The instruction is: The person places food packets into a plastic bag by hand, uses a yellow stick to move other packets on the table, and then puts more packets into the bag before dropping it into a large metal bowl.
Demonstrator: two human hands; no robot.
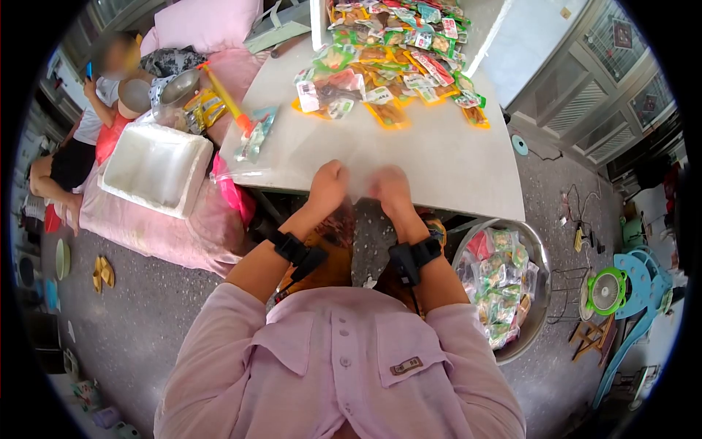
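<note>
Over the near edge of the pale table [300, 150], my left hand [329, 184] is closed in a fist-like grip. Across a small gap, my right hand [393, 189] has its fingers curled in and slightly smeared by motion. Whatever the two hands pinch, if anything, is too faint to make out; a hazy, see-through patch shows between them. Farther back on the table lies a heap of small sealed snack packets [395, 73] in green, yellow, orange and red. A clear plastic bag [256, 135] rests at the table's left edge.
A metal basin [542, 293] full of wrapped packets stands at the lower right. To the left, a white foam box [157, 168] rests on pink cloth near a yellow-and-red tool [227, 99]. A person [102, 110] sits beyond. A green fan [607, 290] stands right.
</note>
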